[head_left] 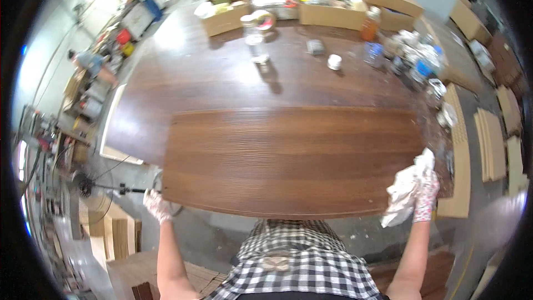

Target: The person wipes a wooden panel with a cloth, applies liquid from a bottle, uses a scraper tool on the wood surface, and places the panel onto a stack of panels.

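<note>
A long brown wood-grain board [288,161] lies flat on the table, its near edge close to my body. My right hand [426,194], in a white patterned glove, is closed on a crumpled white cloth [403,191] at the board's near right corner. Part of the cloth hangs over the edge. My left hand [157,205], gloved the same way, is beside the board's near left corner with its fingers up and slightly apart. Whether it touches the board I cannot tell.
On the dark table [205,72] stand a clear bottle [254,41], a white cap [334,62] and an orange bottle [370,24]. Cardboard boxes [333,16] line the far edge. Crumpled wrapping and bottles crowd the right side. A fan [84,184] stands at left; people work farther back.
</note>
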A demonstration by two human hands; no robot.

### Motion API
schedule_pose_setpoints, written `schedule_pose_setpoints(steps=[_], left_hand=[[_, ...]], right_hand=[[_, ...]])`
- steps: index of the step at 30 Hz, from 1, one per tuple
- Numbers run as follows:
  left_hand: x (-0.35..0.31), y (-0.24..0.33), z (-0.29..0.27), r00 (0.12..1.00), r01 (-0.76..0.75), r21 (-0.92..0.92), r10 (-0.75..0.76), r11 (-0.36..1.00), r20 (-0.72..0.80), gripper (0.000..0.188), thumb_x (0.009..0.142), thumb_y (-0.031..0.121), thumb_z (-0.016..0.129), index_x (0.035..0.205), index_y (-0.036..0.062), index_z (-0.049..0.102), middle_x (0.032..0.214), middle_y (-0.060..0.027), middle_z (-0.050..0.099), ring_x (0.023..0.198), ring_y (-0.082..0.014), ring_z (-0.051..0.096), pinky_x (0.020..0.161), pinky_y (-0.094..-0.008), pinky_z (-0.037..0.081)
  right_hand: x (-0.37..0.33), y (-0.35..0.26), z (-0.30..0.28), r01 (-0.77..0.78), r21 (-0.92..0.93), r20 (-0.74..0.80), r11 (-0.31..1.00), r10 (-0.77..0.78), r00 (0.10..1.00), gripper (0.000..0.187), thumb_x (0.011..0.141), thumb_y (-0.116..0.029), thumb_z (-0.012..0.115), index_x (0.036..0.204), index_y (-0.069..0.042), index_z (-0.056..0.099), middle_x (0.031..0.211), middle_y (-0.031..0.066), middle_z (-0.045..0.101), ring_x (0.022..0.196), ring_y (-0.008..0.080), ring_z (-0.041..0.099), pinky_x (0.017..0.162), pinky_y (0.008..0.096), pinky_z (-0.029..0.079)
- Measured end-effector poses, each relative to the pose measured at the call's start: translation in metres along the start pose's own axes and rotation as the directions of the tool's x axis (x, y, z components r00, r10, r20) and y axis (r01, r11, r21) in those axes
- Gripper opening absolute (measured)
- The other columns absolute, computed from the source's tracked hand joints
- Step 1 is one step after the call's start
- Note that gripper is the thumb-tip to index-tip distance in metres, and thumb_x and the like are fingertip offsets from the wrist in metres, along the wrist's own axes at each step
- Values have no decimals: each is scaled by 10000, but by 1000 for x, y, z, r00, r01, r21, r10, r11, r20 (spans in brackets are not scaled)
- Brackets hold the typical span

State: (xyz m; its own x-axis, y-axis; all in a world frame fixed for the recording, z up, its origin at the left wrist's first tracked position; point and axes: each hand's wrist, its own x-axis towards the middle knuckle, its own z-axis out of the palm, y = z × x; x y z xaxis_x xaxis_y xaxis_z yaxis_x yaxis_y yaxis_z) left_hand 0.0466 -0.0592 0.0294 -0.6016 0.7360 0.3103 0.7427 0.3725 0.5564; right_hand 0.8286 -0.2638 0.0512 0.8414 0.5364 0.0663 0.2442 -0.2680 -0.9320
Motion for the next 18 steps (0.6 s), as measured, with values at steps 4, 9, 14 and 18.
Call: schedule_pose_setpoints(steps=[4, 9, 14, 18], left_hand=[[28, 18, 26, 998, 23, 170, -32, 985, 50, 422, 919, 352, 436, 1117, -7, 538, 1149, -225, 531, 1052, -367, 512, 896, -396, 406], [55, -14, 44, 872, -138, 267, -11, 954, 490, 471, 964, 364, 294, 1024, -17, 564, 954, -237, 616, 911, -365, 584, 802, -444, 438], [38, -14, 52, 935, -324, 598, 155, 733, 318, 437, 976, 304, 247, 1040, 45, 593, 845, -184, 644, 691, -320, 629, 591, -432, 495], [35, 7, 59, 940, -205, 511, 22, 834, 341, 360, 965, 230, 292, 1173, 61, 533, 751, -149, 644, 658, -297, 628, 582, -397, 501]], right_hand=[[48, 15, 2, -131, 184, -96, 974, 150, 984, 296, 920, -292, 518, 930, -6, 591, 847, 39, 601, 758, 128, 520, 686, 272, 444], [57, 11, 23, -114, -276, -123, 955, 82, 989, 495, 906, -452, 427, 957, 0, 622, 859, 175, 616, 793, 282, 579, 730, 367, 456], [72, 23, 31, -160, -250, -70, 955, 147, 987, 479, 908, -435, 426, 997, -10, 628, 918, 165, 641, 834, 287, 601, 737, 371, 467], [108, 86, -13, -201, 233, -111, 952, 231, 967, 415, 910, -407, 467, 936, -27, 632, 813, 96, 633, 730, 224, 584, 648, 339, 474]])
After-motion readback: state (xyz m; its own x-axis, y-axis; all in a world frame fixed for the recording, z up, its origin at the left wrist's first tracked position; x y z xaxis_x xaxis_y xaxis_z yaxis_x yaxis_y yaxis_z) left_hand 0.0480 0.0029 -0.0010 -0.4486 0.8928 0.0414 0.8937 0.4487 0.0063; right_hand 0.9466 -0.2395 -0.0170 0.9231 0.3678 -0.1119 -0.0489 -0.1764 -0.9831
